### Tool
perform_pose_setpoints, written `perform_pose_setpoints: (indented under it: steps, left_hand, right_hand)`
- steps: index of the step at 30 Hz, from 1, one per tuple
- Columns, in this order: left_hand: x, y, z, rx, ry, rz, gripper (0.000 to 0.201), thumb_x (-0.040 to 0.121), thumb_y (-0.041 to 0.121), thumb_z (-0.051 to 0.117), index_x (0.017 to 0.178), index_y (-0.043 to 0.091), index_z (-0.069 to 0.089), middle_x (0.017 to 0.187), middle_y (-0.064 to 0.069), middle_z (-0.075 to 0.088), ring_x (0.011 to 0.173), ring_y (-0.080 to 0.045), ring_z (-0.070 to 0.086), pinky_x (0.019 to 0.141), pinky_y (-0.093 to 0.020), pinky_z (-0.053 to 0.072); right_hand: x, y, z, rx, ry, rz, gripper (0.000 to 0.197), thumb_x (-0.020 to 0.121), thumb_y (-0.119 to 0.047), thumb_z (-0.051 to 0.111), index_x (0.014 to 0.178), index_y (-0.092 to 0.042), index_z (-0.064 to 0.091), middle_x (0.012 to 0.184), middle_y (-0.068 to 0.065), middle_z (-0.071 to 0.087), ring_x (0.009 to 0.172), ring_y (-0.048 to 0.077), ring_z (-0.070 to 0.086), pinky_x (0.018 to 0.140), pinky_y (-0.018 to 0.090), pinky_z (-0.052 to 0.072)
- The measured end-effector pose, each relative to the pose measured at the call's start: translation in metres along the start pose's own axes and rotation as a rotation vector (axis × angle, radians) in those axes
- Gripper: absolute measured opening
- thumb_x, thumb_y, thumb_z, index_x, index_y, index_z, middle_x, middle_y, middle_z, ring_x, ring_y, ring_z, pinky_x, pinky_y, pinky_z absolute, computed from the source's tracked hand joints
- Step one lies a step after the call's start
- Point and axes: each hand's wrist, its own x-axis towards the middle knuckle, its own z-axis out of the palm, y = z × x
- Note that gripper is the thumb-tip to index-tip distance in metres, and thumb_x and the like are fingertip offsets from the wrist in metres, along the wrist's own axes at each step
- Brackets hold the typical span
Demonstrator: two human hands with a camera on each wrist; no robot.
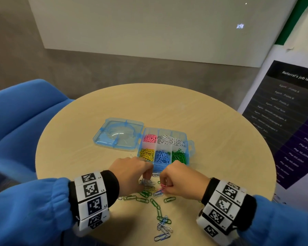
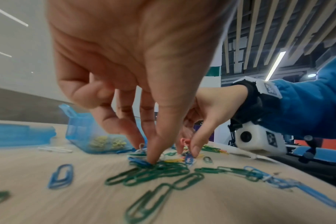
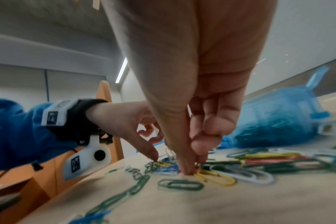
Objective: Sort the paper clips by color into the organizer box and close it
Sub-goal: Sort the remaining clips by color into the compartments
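Observation:
The blue organizer box [image 1: 190, 139] stands open mid-table, its lid [image 1: 117, 134] flat to the left. Its compartments hold pink, white, yellow, blue and green clips. Loose paper clips [image 1: 156, 205] lie in front of the box, mostly green, with a blue and white cluster [image 1: 163, 228] nearer me. My left hand [image 1: 147, 176] reaches down into the pile, thumb and fingers pinching white clips [image 2: 141, 149]. Close beside it, my right hand [image 1: 163, 183] pinches a pink clip [image 1: 163, 188] at the pile; its fingertips [image 3: 188, 170] touch the table by a yellow clip [image 3: 215, 177].
The round wooden table [image 1: 60, 130] has a blue chair [image 1: 21, 121] at its left and a dark printed poster board [image 1: 292, 121] at its right. A single blue clip [image 2: 60, 176] lies apart, left of the pile.

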Motion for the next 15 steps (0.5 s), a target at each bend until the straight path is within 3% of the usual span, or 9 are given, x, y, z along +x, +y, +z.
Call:
perform_pose_setpoints:
  steps: [2,5,7,9,11,15]
  left_hand:
    - [-0.001,0.003,0.000,-0.021,0.002,0.008,0.015,0.088,0.037,0.057,0.101,0.032,0.054,0.109,0.014,0.057,0.099,-0.013,0.055,0.068,-0.027,0.037]
    - [-0.002,0.003,0.000,-0.032,0.009,-0.010,0.015,0.089,0.040,0.055,0.101,0.031,0.056,0.107,0.013,0.060,0.098,-0.013,0.055,0.068,-0.026,0.037]
    - [-0.005,-0.002,-0.002,-0.041,0.023,-0.024,0.015,0.090,0.040,0.055,0.101,0.031,0.056,0.107,0.015,0.060,0.092,-0.010,0.053,0.066,-0.026,0.035]
    - [-0.008,-0.007,-0.003,-0.055,0.037,-0.038,0.012,0.091,0.038,0.054,0.102,0.032,0.056,0.106,0.016,0.060,0.085,-0.008,0.049,0.066,-0.025,0.035]
    - [-0.012,-0.010,-0.005,-0.057,0.047,-0.056,0.010,0.093,0.034,0.052,0.102,0.032,0.056,0.106,0.015,0.060,0.082,-0.007,0.047,0.066,-0.024,0.035]
    - [-0.016,-0.008,-0.005,-0.047,0.035,-0.068,0.013,0.093,0.032,0.049,0.103,0.031,0.058,0.106,0.014,0.062,0.084,-0.009,0.052,0.066,-0.024,0.037]
  right_hand:
    - [0.002,-0.001,0.001,-0.051,-0.038,0.002,0.014,0.088,-0.023,0.067,0.088,-0.009,0.068,0.072,0.000,0.055,0.076,0.023,0.059,0.070,0.034,0.052]
    - [0.001,-0.001,0.000,-0.138,-0.105,0.013,0.022,0.095,-0.026,0.055,0.091,-0.005,0.062,0.088,0.011,0.061,0.085,0.032,0.060,0.065,0.036,0.045]
    - [-0.003,0.000,-0.003,-0.133,-0.135,0.003,0.024,0.096,-0.025,0.055,0.090,-0.003,0.061,0.089,0.014,0.063,0.080,0.029,0.059,0.064,0.035,0.045]
    - [-0.004,0.002,-0.014,-0.029,-0.136,0.006,0.020,0.095,-0.022,0.057,0.088,-0.005,0.064,0.081,0.007,0.066,0.067,0.016,0.056,0.063,0.029,0.047]
    - [0.002,0.006,-0.032,0.086,-0.052,0.026,0.015,0.094,-0.022,0.061,0.089,-0.009,0.065,0.078,0.001,0.064,0.063,0.007,0.052,0.060,0.020,0.044]
    - [0.037,0.009,-0.065,0.131,0.253,0.058,0.007,0.094,-0.021,0.060,0.089,-0.015,0.059,0.072,-0.011,0.051,0.062,0.001,0.043,0.056,0.014,0.034]
